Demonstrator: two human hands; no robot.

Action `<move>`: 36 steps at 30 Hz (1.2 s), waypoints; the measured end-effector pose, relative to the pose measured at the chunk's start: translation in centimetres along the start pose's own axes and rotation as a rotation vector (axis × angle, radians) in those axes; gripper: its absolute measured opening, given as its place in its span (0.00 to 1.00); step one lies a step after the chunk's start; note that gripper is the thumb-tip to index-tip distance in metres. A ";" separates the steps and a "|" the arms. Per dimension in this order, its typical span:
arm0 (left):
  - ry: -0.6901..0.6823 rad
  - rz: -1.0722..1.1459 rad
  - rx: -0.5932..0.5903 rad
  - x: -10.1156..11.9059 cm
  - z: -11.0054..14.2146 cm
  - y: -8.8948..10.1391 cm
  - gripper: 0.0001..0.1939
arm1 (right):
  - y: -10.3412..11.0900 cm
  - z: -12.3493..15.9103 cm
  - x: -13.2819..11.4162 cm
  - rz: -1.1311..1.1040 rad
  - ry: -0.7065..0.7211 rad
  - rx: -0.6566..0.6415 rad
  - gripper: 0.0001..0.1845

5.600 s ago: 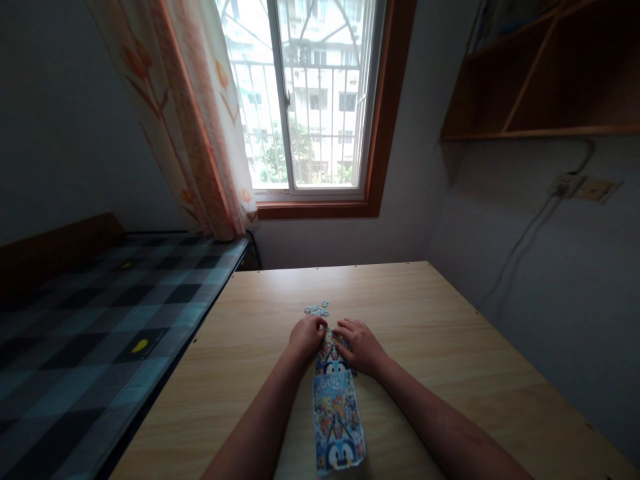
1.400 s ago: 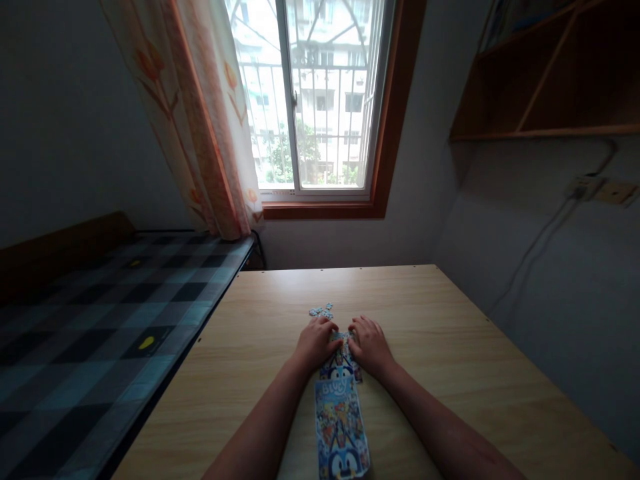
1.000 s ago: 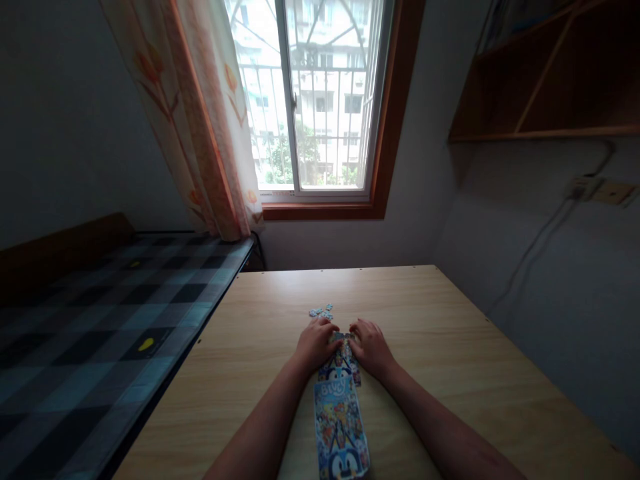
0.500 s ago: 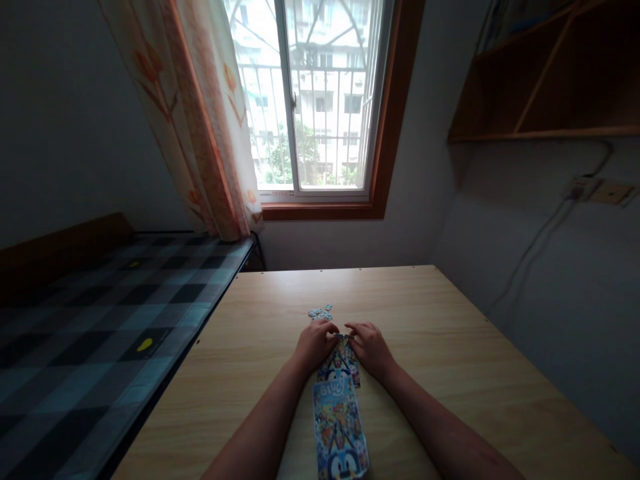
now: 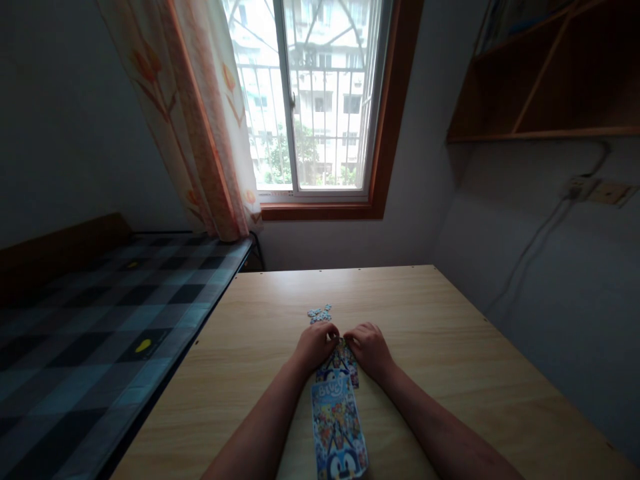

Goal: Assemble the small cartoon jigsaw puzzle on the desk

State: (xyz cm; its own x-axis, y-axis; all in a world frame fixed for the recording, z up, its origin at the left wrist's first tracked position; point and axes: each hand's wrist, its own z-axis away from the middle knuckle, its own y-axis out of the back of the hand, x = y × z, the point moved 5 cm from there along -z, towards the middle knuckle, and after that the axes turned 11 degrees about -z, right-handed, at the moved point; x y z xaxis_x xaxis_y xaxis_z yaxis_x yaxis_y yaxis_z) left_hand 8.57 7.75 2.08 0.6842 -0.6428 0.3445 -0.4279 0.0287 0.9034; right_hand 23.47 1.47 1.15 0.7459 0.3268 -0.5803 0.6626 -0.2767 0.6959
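Note:
A partly assembled jigsaw puzzle with a blue cartoon dog lies flat on the table. My left hand rests at its upper left edge, thumb and fingers pinched together. Across from it, my right hand is closed at the upper right edge, fingers curled inward. Whatever the fingertips hold is too small and covered to make out. Just below the puzzle, overlapping or touching its lower edge, is a box marked "Bluey" with a matching picture. Loose puzzle pieces lie in a small heap beyond my left hand.
The pale wooden table spreads around my forearms. A bed with a checked cover stands along its left side. Ahead are a window and a flowered curtain; a shelf hangs at the upper right.
The fingers of my right hand have curled in, and both hands' fingertips have drawn slightly closer at the puzzle's top edge. The box and the loose pieces lie as before.

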 end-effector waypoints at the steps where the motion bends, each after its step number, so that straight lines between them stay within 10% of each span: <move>1: 0.002 -0.001 -0.002 0.0 0.0 0.0 0.06 | 0.0 0.0 0.0 0.006 0.003 0.002 0.07; 17: 0.071 0.094 0.018 -0.8 -0.1 0.0 0.05 | 0.2 0.1 0.0 -0.033 -0.004 0.048 0.08; 36: 0.440 -0.032 0.331 -5.5 0.6 2.7 0.13 | 0.2 0.1 3.3 -0.419 -0.164 0.230 0.07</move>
State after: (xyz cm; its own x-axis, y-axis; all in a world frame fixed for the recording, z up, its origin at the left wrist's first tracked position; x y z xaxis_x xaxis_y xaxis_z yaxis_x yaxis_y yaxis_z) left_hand 3.23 10.92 2.49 0.8518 -0.2566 0.4567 -0.5172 -0.2734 0.8110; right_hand 26.08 2.40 -0.66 0.4014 0.3111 -0.8614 0.8910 -0.3504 0.2886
